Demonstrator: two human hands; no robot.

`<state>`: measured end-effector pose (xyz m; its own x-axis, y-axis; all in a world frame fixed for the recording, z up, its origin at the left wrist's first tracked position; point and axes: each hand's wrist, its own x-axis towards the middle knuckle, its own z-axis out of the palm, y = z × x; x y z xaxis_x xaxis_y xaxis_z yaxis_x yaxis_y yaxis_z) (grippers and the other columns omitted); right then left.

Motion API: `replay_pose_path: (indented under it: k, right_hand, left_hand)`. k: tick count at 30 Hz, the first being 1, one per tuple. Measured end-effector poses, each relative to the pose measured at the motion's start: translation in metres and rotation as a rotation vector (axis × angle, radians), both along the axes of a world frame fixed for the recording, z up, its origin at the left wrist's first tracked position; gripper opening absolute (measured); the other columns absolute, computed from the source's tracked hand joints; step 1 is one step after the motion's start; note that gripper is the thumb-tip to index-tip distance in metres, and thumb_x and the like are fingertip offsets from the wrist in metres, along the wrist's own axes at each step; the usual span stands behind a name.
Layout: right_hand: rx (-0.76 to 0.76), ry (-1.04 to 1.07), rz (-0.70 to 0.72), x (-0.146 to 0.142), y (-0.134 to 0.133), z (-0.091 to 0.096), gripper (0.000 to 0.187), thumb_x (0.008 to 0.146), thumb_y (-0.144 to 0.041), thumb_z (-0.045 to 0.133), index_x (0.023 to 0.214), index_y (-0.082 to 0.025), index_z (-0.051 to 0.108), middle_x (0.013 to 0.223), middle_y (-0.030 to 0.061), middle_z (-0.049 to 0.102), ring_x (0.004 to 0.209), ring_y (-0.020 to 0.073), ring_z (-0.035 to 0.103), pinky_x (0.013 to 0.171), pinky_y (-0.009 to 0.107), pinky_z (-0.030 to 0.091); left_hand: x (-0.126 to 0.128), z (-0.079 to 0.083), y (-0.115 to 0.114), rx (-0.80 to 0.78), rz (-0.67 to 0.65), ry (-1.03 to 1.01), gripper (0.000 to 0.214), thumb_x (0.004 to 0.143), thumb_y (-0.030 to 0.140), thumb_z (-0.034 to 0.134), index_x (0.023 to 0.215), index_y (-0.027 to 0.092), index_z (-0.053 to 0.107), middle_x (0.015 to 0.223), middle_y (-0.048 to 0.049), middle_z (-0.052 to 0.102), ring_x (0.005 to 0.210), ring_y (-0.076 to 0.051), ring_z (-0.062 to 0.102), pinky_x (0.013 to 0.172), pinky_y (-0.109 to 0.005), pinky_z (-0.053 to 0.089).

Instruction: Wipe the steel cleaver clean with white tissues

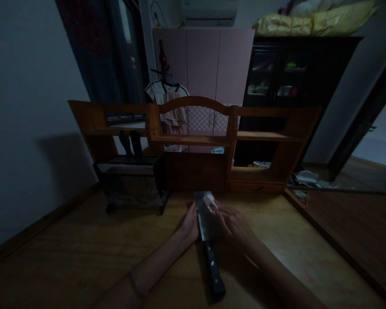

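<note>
A cleaver (209, 227) with a broad grey blade and a black riveted handle points away from me, above the wooden table (93, 257). My left hand (189, 223) grips the blade along its left side, with its fingers partly hidden behind the metal. Pinched in my right hand (230, 219) is a small white wipe, perhaps tissue or cloth (209, 201), pressed on the blade near its far end. The handle extends toward me with neither hand on it.
A dark knife block (131, 186) holding black-handled knives (131, 145) stands at the table's left rear. Behind it, a wooden shelf unit (193, 139) spans the back edge. A raised wooden edge (321, 234) runs along the right side.
</note>
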<state>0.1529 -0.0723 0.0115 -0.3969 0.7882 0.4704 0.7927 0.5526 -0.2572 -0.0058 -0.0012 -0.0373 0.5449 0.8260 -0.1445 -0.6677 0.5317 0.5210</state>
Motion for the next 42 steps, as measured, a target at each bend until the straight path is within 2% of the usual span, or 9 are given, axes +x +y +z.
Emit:
replay_pose_path:
  k: [3,7,12,16,23,29,33,38,42]
  right_hand:
    - [-0.113,0.001,0.190,-0.014,-0.008,0.002,0.045,0.103,-0.030,0.026,0.145,-0.023,0.038,0.149,0.0042,0.039,0.138,0.0182,0.035,0.116,0.041,0.029]
    - [-0.181,-0.025,0.260,-0.019,-0.010,-0.001,0.046,0.103,-0.030,0.025,0.147,-0.023,0.034,0.150,0.0035,0.037,0.140,0.0176,0.031,0.117,0.040,0.027]
    - [-0.199,-0.013,0.192,-0.009,-0.005,-0.001,0.044,0.103,-0.032,0.026,0.141,-0.024,0.045,0.144,0.0043,0.046,0.135,0.0171,0.039,0.115,0.039,0.030]
    - [-0.188,-0.039,0.099,0.000,0.001,-0.006,0.043,0.103,-0.029,0.023,0.134,-0.024,0.053,0.137,0.0047,0.055,0.131,0.0179,0.046,0.117,0.046,0.022]
    - [-0.155,0.028,0.013,0.013,0.011,-0.020,0.045,0.102,-0.030,0.023,0.137,-0.020,0.050,0.144,0.0078,0.046,0.136,0.0205,0.038,0.110,0.042,0.037]
    - [-0.133,0.075,-0.011,0.008,0.010,-0.019,0.045,0.103,-0.028,0.021,0.138,-0.018,0.048,0.140,0.0096,0.052,0.132,0.0203,0.045,0.110,0.041,0.039]
    - [-0.047,0.091,-0.069,0.007,0.008,-0.012,0.045,0.102,-0.030,0.025,0.140,-0.017,0.046,0.144,0.0098,0.047,0.137,0.0207,0.038,0.113,0.042,0.035]
    - [-0.075,0.051,0.101,-0.003,-0.007,0.004,0.043,0.102,-0.028,0.029,0.142,-0.024,0.043,0.148,0.0041,0.041,0.138,0.0184,0.036,0.116,0.041,0.030]
    - [-0.127,0.011,0.228,-0.015,-0.016,0.007,0.045,0.102,-0.026,0.028,0.145,-0.023,0.038,0.148,0.0042,0.041,0.138,0.0177,0.035,0.116,0.039,0.030]
  left_hand:
    - [-0.003,-0.002,0.001,-0.084,-0.064,0.046,0.053,0.096,0.050,0.037,0.091,0.007,0.067,0.082,-0.0140,0.071,0.076,-0.023,0.069,0.085,-0.035,0.050]
    - [-0.004,-0.007,0.003,-0.134,-0.105,0.096,0.060,0.095,0.056,0.035,0.085,0.006,0.065,0.077,-0.0161,0.070,0.073,-0.025,0.069,0.081,-0.036,0.051]
    - [-0.001,-0.006,0.003,-0.064,-0.033,0.049,0.057,0.097,0.053,0.032,0.089,0.008,0.065,0.082,-0.0152,0.071,0.075,-0.025,0.069,0.081,-0.037,0.051]
    - [0.001,0.003,-0.002,-0.003,-0.016,0.025,0.054,0.099,0.048,0.030,0.101,0.008,0.065,0.091,-0.0149,0.071,0.080,-0.024,0.068,0.088,-0.038,0.048]
    - [0.001,0.010,-0.006,0.029,-0.025,0.017,0.052,0.099,0.048,0.032,0.115,0.008,0.062,0.101,-0.0144,0.071,0.091,-0.025,0.067,0.096,-0.039,0.044]
    - [0.002,0.011,-0.006,0.021,-0.019,0.024,0.054,0.099,0.048,0.032,0.115,0.007,0.063,0.099,-0.0145,0.071,0.091,-0.025,0.068,0.097,-0.039,0.044]
    - [0.001,0.010,-0.005,0.015,-0.029,-0.021,0.051,0.099,0.047,0.033,0.117,0.009,0.061,0.108,-0.0146,0.069,0.097,-0.025,0.066,0.099,-0.039,0.043]
    - [-0.002,-0.002,0.000,-0.038,-0.070,-0.024,0.058,0.098,0.052,0.031,0.111,0.005,0.063,0.106,-0.0182,0.069,0.095,-0.026,0.067,0.095,-0.037,0.046]
    - [-0.004,-0.012,0.005,-0.091,-0.124,0.045,0.068,0.092,0.063,0.034,0.093,0.004,0.066,0.082,-0.0182,0.070,0.073,-0.025,0.068,0.080,-0.036,0.051]
